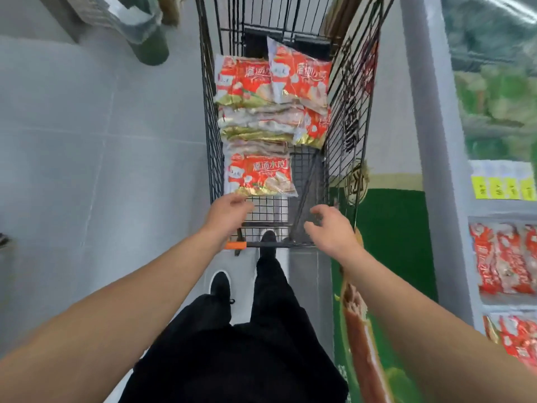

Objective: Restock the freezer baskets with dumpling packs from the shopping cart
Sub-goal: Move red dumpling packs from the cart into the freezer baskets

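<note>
Beside the freezer (436, 141), we reach both empty, loosely curled hands, left hand (228, 209) and right hand (331, 228), toward the nearest dumpling pack (258, 175) at the cart (345, 112)'s near-left corner; best gripped by both sides.

a black wire shopping cart (343, 158) stands straight ahead on the grey tiled floor (87, 141), with red-and-gold plastic dumpling packs (258, 175) stacked in it from near to far. right of the cart stands the freezer (436, 141), with more packs (505, 257) in its baskets.
</note>
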### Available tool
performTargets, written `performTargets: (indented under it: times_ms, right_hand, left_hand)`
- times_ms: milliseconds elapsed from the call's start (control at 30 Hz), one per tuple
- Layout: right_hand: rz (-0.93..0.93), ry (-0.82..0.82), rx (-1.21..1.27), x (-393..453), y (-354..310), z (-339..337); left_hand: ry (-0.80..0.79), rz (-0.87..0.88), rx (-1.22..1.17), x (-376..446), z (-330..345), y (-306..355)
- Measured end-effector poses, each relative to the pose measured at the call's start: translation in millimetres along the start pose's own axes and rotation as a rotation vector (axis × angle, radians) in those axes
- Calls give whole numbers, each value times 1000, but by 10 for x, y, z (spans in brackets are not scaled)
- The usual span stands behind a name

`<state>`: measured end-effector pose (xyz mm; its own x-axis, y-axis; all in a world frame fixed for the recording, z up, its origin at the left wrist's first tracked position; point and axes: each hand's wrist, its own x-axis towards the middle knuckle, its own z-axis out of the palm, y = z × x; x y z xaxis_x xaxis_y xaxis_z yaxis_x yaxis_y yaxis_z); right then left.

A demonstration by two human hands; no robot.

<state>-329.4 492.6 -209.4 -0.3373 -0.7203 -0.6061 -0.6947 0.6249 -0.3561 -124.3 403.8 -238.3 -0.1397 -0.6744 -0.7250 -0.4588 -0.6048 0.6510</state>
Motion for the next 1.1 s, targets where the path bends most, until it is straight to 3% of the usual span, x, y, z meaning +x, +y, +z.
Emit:
performTargets:
  times_ms: [367, 700, 933, 1100]
  right_hand:
    - [-28, -250, 10, 1662, 83, 12]
    - [258, -216, 306, 2956, 186, 497]
    - [395, -138, 497, 3439, 165, 936]
    - [502, -162, 688, 3548, 333, 990]
  left_hand:
    - [183, -209, -41, 1140, 339, 283]
    - [269, -297, 153, 2404, 554, -45]
    - [302, -236, 428, 2872, 765, -366]
    - [365, -201, 289, 2741, 963, -449]
